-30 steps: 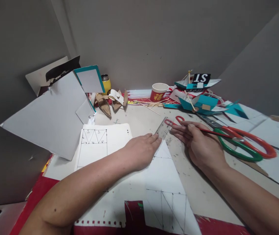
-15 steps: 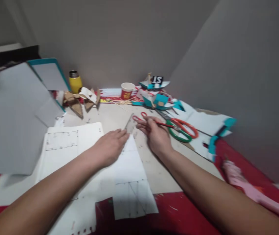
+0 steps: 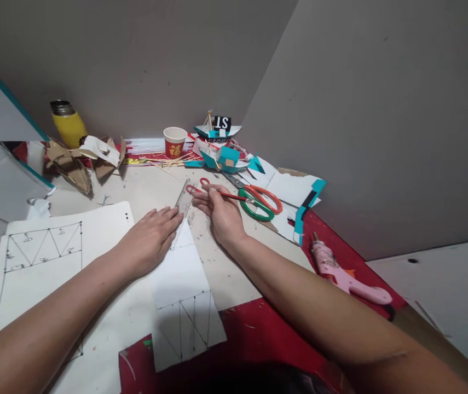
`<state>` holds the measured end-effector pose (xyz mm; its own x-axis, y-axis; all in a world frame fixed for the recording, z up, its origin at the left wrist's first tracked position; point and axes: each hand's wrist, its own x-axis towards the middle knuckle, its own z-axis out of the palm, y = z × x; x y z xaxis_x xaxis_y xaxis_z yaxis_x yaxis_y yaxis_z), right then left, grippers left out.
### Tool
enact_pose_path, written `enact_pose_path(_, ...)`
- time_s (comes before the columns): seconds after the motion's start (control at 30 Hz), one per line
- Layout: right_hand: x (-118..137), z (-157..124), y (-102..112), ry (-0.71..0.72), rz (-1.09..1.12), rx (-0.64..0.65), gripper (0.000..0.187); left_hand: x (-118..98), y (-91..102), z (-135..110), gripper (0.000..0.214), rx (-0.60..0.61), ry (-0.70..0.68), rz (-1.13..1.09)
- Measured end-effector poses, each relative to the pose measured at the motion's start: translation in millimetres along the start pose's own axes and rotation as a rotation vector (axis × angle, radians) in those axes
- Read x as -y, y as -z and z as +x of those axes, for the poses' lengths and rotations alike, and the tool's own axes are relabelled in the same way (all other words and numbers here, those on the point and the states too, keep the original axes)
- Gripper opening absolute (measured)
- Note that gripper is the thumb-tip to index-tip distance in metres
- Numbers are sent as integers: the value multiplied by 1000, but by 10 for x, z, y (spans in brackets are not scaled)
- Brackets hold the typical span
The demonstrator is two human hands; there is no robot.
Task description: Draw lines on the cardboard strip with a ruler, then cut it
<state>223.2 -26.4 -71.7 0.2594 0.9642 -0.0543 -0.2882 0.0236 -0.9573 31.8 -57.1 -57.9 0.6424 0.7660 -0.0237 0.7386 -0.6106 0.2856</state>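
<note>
My left hand (image 3: 147, 241) lies flat, fingers stretched, across the white paper strip (image 3: 192, 279) and the near end of a clear ruler (image 3: 183, 198). Inked straight and slanting lines mark the strip's lower part. In my right hand (image 3: 221, 216) a slim red pencil (image 3: 234, 196) sits between thumb and fingers, its rear pointing right toward the big scissors (image 3: 258, 202) with green and orange handles. A pair of small red loops (image 3: 193, 189), like scissor handles, shows just beyond my right fingertips; the rest is hidden by the hand. Under my left forearm lies a notebook page (image 3: 45, 284) with a zigzag drawing.
A paper cup (image 3: 175, 143), thin sticks (image 3: 168, 162) and small cardboard boats (image 3: 225, 157) stand at the back. Left are a yellow bottle (image 3: 68, 127) and brown cardboard pieces (image 3: 69, 167). A pink glue gun (image 3: 340, 276) lies right, beside cut card (image 3: 287, 191).
My view has swung right, so everything sits further left and the glue gun shows fully. Both hands keep about the same place over the paper and ruler.
</note>
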Motion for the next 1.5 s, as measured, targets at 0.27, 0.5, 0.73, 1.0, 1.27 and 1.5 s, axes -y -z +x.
enact_pose_path(0.27,284,39,-29,-191,-52,-5,20,-20,-6,22,55,-47,-6,45)
enact_pose_path(0.5,565,-253,188,-6,-219,150,26,-27,-36,-3,56,-92,-14,58)
enact_pose_path(0.73,323,-444,305,-13,-244,263,28,-9,-55,14,56,-98,-25,31)
enact_pose_path(1.0,168,-308,250,-92,-152,189,18,-28,-82,53,57,-77,-35,-1)
enact_pose_path(1.27,157,-340,261,-58,-210,216,15,-27,-92,58,57,-62,-19,-24)
enact_pose_path(1.5,146,-348,260,-33,-223,223,14,-39,-80,59,58,-76,-26,-24)
